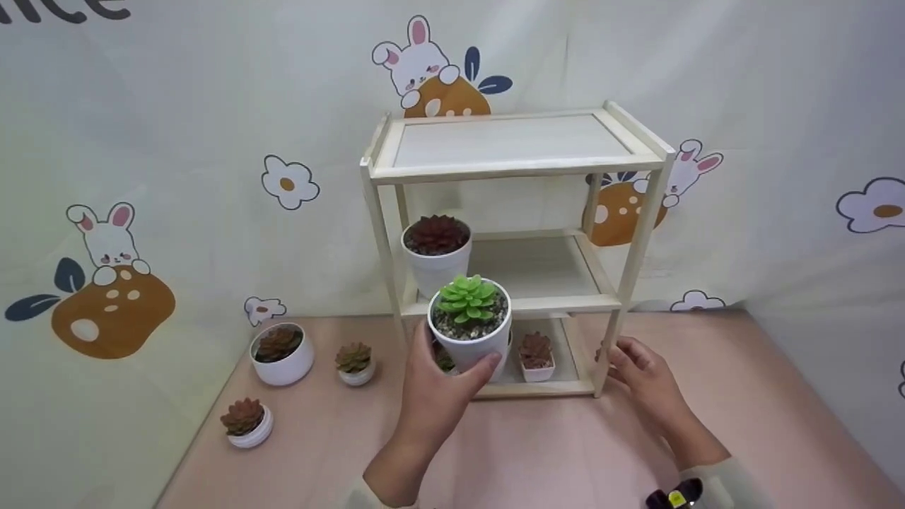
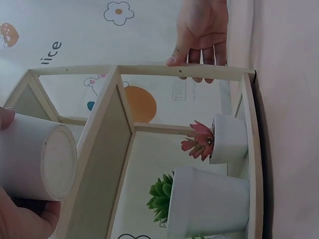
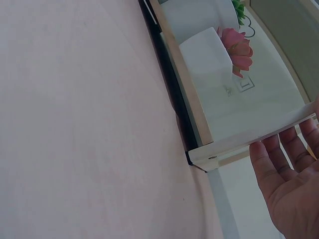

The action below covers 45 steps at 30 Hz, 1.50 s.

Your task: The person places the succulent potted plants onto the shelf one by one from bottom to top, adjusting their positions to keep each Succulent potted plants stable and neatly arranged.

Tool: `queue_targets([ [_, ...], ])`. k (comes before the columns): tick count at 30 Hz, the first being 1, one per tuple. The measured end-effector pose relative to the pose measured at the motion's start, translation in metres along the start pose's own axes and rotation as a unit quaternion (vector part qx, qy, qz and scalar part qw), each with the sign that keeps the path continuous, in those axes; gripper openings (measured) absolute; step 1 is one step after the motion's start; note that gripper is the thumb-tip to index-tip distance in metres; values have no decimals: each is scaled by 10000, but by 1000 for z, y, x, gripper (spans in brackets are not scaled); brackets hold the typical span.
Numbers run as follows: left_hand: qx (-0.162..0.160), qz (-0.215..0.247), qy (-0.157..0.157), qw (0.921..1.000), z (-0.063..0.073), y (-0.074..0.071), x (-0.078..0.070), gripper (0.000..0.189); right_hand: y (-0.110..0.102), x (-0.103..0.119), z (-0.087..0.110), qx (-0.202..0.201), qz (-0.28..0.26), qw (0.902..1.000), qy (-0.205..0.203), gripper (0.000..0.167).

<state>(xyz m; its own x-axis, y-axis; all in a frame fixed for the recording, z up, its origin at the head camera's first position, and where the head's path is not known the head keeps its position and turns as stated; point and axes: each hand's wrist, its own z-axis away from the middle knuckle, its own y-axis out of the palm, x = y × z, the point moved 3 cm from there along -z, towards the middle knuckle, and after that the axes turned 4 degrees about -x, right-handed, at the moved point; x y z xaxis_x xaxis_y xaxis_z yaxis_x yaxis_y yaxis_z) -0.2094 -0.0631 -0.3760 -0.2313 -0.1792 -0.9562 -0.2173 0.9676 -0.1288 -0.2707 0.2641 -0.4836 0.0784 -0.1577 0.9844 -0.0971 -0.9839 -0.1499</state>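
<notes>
My left hand grips a white round pot holding a bright green succulent, raised in front of the wooden shelf. In the left wrist view the pot's base shows, with fingers and thumb around its side. My right hand is low at the shelf's right front post, thumb and fingers holding it. The right wrist view shows its fingertips against this post. Behind the raised pot, a dark red succulent in a white pot stands on the middle tier.
On the bottom tier are a small square pot with a reddish succulent and a larger white pot with a green one. Left of the shelf, a wide white bowl and two small succulent pots stand on the pink tabletop.
</notes>
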Motion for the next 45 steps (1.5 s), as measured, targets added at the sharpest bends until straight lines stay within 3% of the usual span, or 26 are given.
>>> queue_targets([
  [15,-61,55,292,9995,-16,13,-21,95,-1,1,-1,11,49,10000,-75,45],
  [21,68,184,477,9987,-19,21,-27,94,-1,2,-1,-24,6,9999,-118,46],
  [30,-110,32,478,9988,-25,30,-28,96,0,3,-2,9,-47,10000,-1,41],
  [38,-221,-164,635,9976,-33,39,-30,96,-1,1,-2,45,85,9999,41,47],
  [45,-338,-201,501,9980,-35,47,-29,97,-1,0,-1,-19,10,10000,18,44],
])
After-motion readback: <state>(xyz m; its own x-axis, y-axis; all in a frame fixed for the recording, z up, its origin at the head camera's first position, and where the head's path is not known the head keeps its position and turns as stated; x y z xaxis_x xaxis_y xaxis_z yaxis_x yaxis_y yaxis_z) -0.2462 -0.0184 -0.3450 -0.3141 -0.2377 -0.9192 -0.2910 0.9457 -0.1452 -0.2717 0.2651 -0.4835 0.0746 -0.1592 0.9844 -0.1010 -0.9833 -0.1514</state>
